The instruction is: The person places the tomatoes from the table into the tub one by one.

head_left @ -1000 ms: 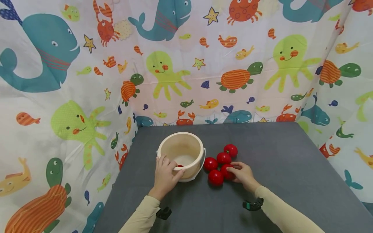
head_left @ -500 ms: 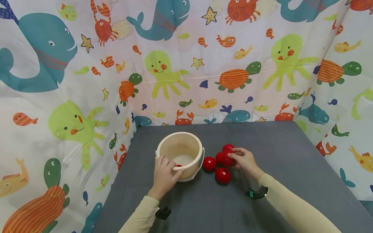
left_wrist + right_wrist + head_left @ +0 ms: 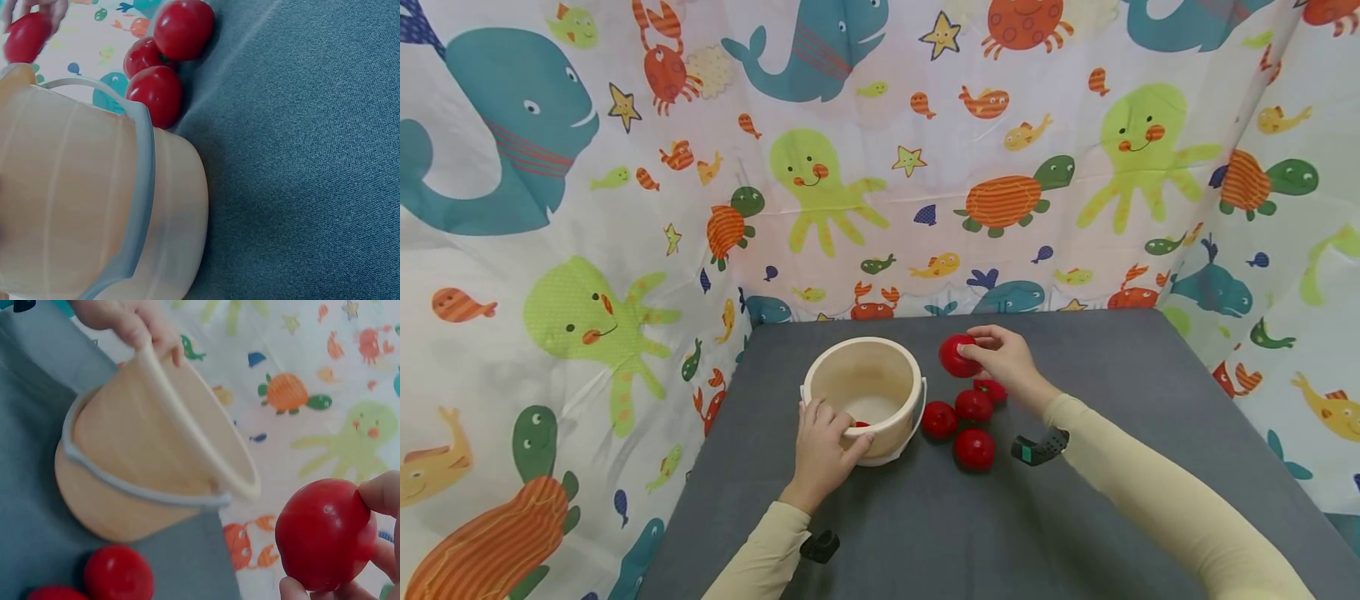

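Note:
A cream bucket with a pale handle stands on the table, a bit of red showing inside it near the front wall. My left hand grips its near rim, fingers over the edge and thumb along the outside. To the right of the bucket, my right hand holds a red tomato above the table; the right wrist view shows fingers and thumb around this tomato. Several more tomatoes lie clustered below that hand, close beside the bucket. One of them, at the back, shows a green stem spot.
Dark grey cloth covers the table. A white curtain printed with sea animals hangs behind it and along both sides. Each wrist wears a dark band, one of them the right wristband.
My right hand has taken a tomato from the front of the cluster, lifted it and carried it back and left. Another tomato has shifted slightly right. The left hand stays on the bucket.

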`<act>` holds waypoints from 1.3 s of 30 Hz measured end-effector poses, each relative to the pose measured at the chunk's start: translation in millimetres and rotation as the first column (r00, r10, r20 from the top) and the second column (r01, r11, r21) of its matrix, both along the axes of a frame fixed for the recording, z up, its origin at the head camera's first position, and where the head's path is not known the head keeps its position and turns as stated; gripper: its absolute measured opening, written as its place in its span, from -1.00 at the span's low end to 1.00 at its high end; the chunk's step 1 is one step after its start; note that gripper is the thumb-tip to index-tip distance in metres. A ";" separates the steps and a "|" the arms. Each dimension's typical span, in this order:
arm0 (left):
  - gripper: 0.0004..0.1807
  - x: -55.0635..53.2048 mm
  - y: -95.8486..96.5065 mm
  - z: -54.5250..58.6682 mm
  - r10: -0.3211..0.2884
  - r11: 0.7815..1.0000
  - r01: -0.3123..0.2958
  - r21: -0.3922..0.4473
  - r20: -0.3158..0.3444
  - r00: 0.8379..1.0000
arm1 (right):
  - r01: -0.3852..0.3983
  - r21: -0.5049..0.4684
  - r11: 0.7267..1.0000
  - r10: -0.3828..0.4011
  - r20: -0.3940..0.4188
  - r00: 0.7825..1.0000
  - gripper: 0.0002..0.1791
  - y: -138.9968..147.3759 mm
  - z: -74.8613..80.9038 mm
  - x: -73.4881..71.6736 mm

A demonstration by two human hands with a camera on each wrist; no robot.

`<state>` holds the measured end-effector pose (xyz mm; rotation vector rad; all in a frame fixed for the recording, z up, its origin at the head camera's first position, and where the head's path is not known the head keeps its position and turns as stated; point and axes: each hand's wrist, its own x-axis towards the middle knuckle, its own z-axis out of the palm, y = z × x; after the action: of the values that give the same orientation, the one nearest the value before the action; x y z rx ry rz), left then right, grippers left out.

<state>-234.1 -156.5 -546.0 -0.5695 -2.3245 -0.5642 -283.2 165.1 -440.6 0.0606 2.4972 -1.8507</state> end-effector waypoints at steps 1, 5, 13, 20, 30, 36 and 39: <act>-0.63 0.1 0.0 0.1 0.001 1.000 -0.001 0.001 0.004 1.000 | -0.006 -0.003 1.000 0.006 -0.005 1.000 -0.43 -5.3 3.8 -1.4; -0.62 0.6 -0.2 1.1 -0.001 1.000 0.001 0.007 0.007 1.000 | -0.033 -0.036 0.999 0.032 -0.011 0.999 -0.44 -28.9 16.7 -4.4; -0.67 -0.7 -0.2 -0.2 -0.005 1.000 0.005 0.001 0.005 1.000 | -0.064 -0.078 0.995 0.064 -0.010 0.998 -0.47 -76.8 23.9 -13.5; -0.66 -2.1 -0.8 -0.1 -0.005 1.000 0.005 -0.009 -0.002 1.000 | -0.084 -0.064 0.994 0.082 -0.019 0.996 -0.50 -113.3 23.6 -20.3; -0.68 -4.6 -0.2 -0.6 -0.004 1.000 0.004 -0.015 -0.035 0.999 | -0.062 0.004 0.998 0.062 0.053 0.997 -0.55 -147.2 2.3 -25.3; -0.68 -4.2 0.4 -1.4 0.005 1.000 -0.005 -0.017 -0.026 1.000 | -0.057 0.026 0.998 0.055 0.074 0.996 -0.58 -155.0 -10.2 -25.1; -0.69 -4.1 0.6 -1.7 0.004 1.000 -0.005 -0.015 -0.032 0.999 | -0.069 0.028 0.997 0.066 0.080 0.995 -0.59 -157.4 -15.9 -25.5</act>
<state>-238.2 -156.0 -547.7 -0.5762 -2.3007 -0.5324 -308.7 7.7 -456.5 0.0480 2.4438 -1.7496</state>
